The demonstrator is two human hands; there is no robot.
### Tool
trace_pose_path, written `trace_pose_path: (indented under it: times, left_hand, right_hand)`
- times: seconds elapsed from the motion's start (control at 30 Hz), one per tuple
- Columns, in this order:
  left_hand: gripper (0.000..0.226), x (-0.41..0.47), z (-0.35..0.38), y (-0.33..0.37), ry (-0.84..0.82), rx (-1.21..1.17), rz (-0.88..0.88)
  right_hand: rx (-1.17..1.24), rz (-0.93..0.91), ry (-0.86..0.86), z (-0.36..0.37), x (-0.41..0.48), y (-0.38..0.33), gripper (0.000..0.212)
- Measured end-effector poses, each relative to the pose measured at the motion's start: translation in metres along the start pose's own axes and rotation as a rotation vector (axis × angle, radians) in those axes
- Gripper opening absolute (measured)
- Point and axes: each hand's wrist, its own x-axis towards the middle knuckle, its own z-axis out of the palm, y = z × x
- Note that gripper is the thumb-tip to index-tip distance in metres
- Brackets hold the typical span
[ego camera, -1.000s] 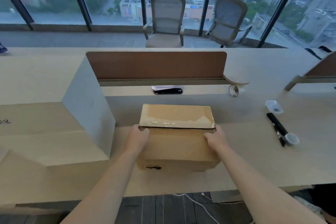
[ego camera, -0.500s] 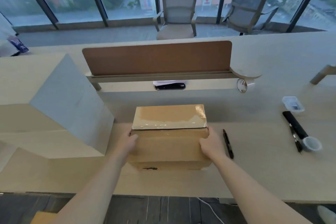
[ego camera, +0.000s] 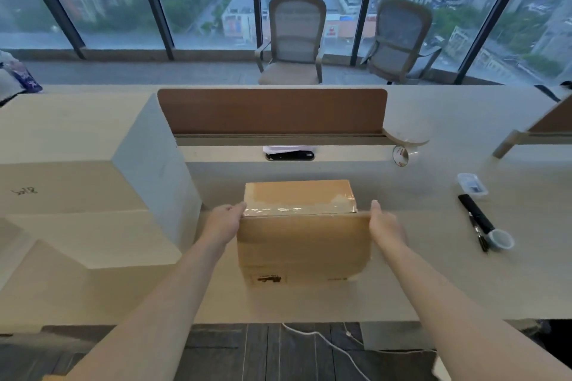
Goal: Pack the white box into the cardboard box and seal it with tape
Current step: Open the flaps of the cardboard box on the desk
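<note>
The brown cardboard box [ego camera: 305, 244] stands closed in the middle of the desk, with glossy clear tape across its top seam. My left hand [ego camera: 224, 224] presses flat against the box's left side, fingertips at the top corner. On the opposite side my right hand [ego camera: 385, 226] lies flat against the wall with straight fingers. The box's front face is turned toward me. The white box is not in view.
Large pale cartons [ego camera: 93, 195] fill the desk to the left, close to my left arm. A brown divider panel [ego camera: 272, 111] stands behind the box. To the right lie a black marker [ego camera: 473, 212], a pen [ego camera: 479, 237], a small white roll [ego camera: 501, 240] and a clear plastic case [ego camera: 472, 183].
Both hands slid from the box's top near edge onto its two sides. The box now sits higher and closer in view, showing more of its front face.
</note>
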Motion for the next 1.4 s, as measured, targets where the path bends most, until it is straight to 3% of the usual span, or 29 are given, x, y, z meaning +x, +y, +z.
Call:
trace_pose_path:
  times: [0.07, 0.17, 0.3, 0.5, 0.6, 1.03, 1.23, 1.4]
  left_hand:
    - [0.038, -0.016, -0.010, 0.009, -0.062, 0.189, 0.034]
    - [0.035, -0.030, -0.017, 0.013, -0.184, 0.386, 0.101]
    - [0.018, -0.044, -0.014, 0.004, -0.383, 0.604, 0.128]
    - [0.015, -0.049, 0.005, -0.029, -0.353, 0.779, 0.212]
    - [0.024, -0.046, 0.014, -0.042, -0.326, 0.801, 0.202]
    - [0.007, -0.037, 0.040, -0.068, -0.081, 1.056, 0.467]
    - [0.008, -0.042, 0.037, -0.065, -0.131, 1.037, 0.412]
    - [0.016, -0.037, 0.033, -0.049, -0.170, 0.838, 0.327]
  right_hand:
    - [-0.021, 0.021, -0.016, -0.008, -0.013, 0.000, 0.057]
    - [-0.113, -0.012, -0.051, -0.017, -0.026, 0.005, 0.039]
    - [-0.379, -0.074, -0.190, -0.021, -0.042, 0.015, 0.028]
    - [-0.851, -0.196, -0.328, 0.012, -0.056, 0.019, 0.014]
    - [-0.808, -0.269, -0.224, 0.033, -0.057, 0.022, 0.015]
    - [-0.870, -0.569, -0.120, 0.073, -0.052, 0.033, 0.010]
    - [-0.851, -0.481, -0.154, 0.071, -0.059, 0.037, 0.008]
    - [-0.471, -0.277, -0.186, 0.057, -0.063, 0.020, 0.021]
